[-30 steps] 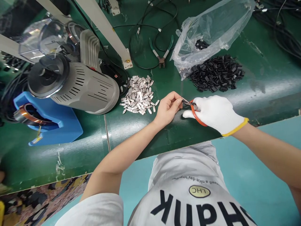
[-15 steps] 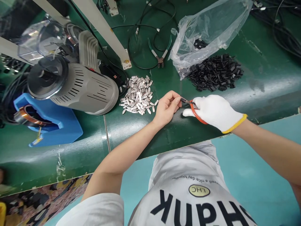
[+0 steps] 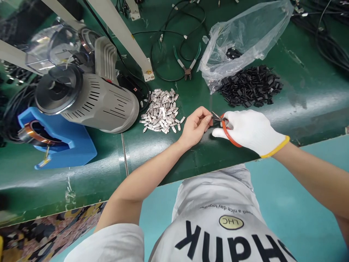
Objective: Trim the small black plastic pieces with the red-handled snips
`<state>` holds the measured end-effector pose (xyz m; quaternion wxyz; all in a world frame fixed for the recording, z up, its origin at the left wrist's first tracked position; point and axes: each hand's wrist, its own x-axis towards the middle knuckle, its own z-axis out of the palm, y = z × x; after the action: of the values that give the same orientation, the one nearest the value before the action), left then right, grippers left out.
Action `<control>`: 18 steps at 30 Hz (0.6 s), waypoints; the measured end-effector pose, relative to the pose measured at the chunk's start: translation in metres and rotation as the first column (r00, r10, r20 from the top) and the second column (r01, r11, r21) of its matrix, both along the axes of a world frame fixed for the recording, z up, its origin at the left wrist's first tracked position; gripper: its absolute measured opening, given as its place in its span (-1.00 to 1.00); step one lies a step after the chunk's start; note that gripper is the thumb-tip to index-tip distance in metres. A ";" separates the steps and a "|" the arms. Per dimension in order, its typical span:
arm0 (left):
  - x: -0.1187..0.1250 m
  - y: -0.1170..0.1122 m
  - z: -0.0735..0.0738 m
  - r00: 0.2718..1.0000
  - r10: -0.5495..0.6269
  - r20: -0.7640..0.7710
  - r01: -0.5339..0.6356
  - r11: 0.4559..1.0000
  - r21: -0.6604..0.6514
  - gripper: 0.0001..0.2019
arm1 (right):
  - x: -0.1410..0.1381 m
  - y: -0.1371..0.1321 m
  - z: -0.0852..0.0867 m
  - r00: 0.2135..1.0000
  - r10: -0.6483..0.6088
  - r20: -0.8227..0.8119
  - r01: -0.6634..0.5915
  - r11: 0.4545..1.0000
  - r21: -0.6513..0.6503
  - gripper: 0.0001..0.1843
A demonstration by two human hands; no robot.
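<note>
My gloved right hand point(image 3: 247, 127) is closed round a pair of scissors point(image 3: 228, 135) with red handle loops. Their metal blades point left and stand slightly apart, the tips at my left fingertips. My bare left hand point(image 3: 194, 126) pinches thumb against fingers by the blades; whatever small thing it holds is hidden. Left of that hand lies a pile of small silver metal connectors point(image 3: 162, 111). Beyond my right hand is a heap of small black plastic parts point(image 3: 251, 87), partly under a clear plastic bag point(image 3: 245, 34).
Diagonal cutters point(image 3: 187, 71) with green handles lie at the back beside looped black cables point(image 3: 166, 31). A grey machine point(image 3: 106, 100) and a blue tape dispenser point(image 3: 81, 147) stand on the left. A pale metal post point(image 3: 122, 32) rises behind the connectors. The green table's front edge is near my body.
The scissor blades have parted from nearly closed. Both hands remain together in almost the same place, and the whole view has shifted slightly.
</note>
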<state>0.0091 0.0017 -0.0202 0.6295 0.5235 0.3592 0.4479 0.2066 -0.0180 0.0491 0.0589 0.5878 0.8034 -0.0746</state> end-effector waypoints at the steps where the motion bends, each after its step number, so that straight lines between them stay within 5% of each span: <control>1: 0.000 0.000 0.000 1.000 -0.003 0.005 0.003 1.000 0.003 -0.59 | 0.000 0.001 0.001 1.000 0.014 0.007 -0.014 1.000 -0.012 -0.20; 18: 0.000 0.002 -0.004 1.000 -0.009 -0.004 0.009 0.999 0.051 -0.62 | -0.008 -0.001 0.006 0.990 0.043 0.132 -0.030 0.995 -0.098 -0.17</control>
<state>0.0086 0.0032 -0.0244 0.6173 0.5419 0.3464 0.4532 0.1985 -0.0190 0.0553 0.1424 0.5730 0.8038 -0.0724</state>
